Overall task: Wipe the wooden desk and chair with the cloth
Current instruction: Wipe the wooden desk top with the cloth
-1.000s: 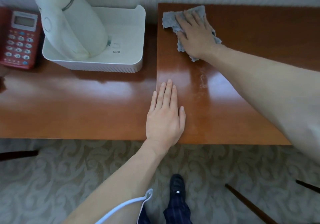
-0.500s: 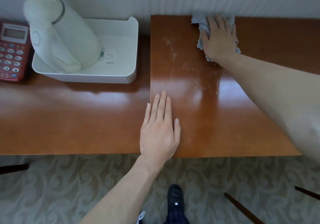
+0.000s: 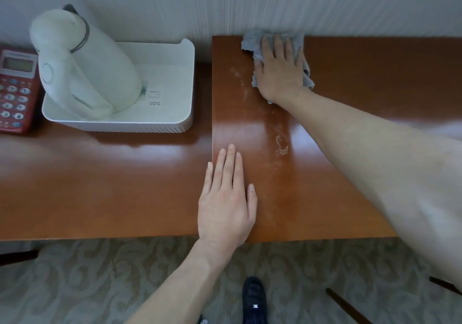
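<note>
The glossy reddish wooden desk (image 3: 100, 186) fills the middle of the head view, with a raised panel on its right half. A grey cloth (image 3: 252, 42) lies at the panel's far edge against the wall. My right hand (image 3: 278, 69) presses flat on the cloth with straight fingers. My left hand (image 3: 226, 198) rests flat, fingers together, on the desk near its front edge, at the panel's left seam. Pale dusty smears (image 3: 281, 143) show on the panel between the two hands.
A white kettle (image 3: 82, 66) stands in a white tray (image 3: 175, 121) at the back left. A red telephone (image 3: 15, 91) sits at the far left edge. Below the desk are patterned carpet, my dark shoe (image 3: 253, 298) and dark chair legs (image 3: 347, 306).
My right hand slid the cloth rightward along the far edge, then a little back to the left. The left hand stayed in place; the camera view dropped slightly.
</note>
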Demonstrator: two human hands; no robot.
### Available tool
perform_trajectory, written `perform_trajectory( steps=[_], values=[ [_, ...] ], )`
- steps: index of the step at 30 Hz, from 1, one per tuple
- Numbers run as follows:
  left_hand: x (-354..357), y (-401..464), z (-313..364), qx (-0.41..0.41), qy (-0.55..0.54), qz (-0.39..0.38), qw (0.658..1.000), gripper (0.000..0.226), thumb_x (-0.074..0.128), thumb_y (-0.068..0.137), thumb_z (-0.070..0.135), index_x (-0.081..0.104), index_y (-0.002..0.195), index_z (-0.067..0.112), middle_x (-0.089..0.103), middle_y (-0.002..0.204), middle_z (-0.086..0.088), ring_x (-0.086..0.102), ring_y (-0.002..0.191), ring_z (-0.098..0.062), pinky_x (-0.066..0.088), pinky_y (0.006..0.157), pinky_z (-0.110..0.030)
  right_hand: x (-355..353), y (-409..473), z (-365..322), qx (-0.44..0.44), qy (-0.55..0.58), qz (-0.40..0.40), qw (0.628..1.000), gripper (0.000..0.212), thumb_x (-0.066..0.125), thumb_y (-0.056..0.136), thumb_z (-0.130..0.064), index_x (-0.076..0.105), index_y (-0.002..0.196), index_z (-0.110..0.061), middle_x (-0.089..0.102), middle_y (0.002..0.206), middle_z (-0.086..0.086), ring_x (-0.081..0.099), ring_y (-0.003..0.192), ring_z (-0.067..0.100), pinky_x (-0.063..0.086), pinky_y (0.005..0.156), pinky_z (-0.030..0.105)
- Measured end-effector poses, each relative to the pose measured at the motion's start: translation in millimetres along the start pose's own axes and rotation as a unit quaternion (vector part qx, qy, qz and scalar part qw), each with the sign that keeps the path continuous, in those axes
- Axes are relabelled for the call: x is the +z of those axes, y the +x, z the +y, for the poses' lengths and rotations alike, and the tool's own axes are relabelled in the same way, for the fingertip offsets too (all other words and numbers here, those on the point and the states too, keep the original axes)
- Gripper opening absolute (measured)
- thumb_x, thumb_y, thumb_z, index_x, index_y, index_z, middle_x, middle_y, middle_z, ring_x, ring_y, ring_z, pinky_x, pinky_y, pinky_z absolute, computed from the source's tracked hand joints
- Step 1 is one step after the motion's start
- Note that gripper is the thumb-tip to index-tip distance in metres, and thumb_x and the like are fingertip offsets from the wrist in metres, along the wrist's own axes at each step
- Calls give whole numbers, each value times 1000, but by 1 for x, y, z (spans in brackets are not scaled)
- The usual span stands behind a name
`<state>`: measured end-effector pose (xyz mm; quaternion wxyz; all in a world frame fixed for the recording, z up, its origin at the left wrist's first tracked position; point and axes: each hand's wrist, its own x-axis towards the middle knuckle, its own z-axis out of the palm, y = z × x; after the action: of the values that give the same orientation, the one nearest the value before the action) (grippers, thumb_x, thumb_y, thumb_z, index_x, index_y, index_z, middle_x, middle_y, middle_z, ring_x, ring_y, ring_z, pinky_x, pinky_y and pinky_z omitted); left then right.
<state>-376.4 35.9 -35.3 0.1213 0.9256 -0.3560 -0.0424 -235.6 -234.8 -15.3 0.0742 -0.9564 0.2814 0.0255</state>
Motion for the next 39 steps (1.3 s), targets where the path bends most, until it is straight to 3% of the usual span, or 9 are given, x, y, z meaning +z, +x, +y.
perform_trajectory(
  steps=[7,11,21,26,34,39],
  values=[
    [-1,0,0,-2,0,5,1000,65,27,108,39,23,162,5,13,173,-9,4,161,-19,15,130,-45,9,-36,-69,-149,-14,2,989,58,25,108,-40,18,163,-21,15,170,6,8,158,29,1,127,52],
    [-1,0,0,3,7,6,1000,64,30,108,38,25,162,4,15,172,-9,6,161,-20,19,129,-46,8,-41,-59,-174,10,-3,985,57,26,108,-40,19,163,-24,16,170,2,9,158,24,0,128,48],
    [-2,-1,1,3,18,0,1000,64,27,108,39,22,162,5,12,173,-8,5,161,-20,18,129,-46,-7,-26,55,21,17,45,999,61,28,107,-46,22,162,-21,20,169,9,12,157,29,2,127,51],
    [-3,-1,1,-1,12,-2,1000,65,26,108,40,20,163,6,11,173,-8,3,161,-19,15,130,-44,-4,-24,30,79,10,26,997,62,21,107,-44,12,164,-19,9,171,11,2,158,31,-2,126,55],
    [-2,0,0,0,10,4,1000,65,29,107,39,24,162,5,14,173,-8,5,161,-19,14,130,-44,9,-62,-66,-62,-6,24,998,60,24,107,-41,21,163,-20,17,170,10,10,157,30,2,126,54],
    [-3,1,0,1,10,7,1000,65,30,106,38,26,161,5,17,172,-8,10,160,-19,17,129,-46,15,-77,-72,-124,-12,16,992,61,27,106,-42,21,163,-20,17,170,7,9,158,27,2,126,51]
  ],
)
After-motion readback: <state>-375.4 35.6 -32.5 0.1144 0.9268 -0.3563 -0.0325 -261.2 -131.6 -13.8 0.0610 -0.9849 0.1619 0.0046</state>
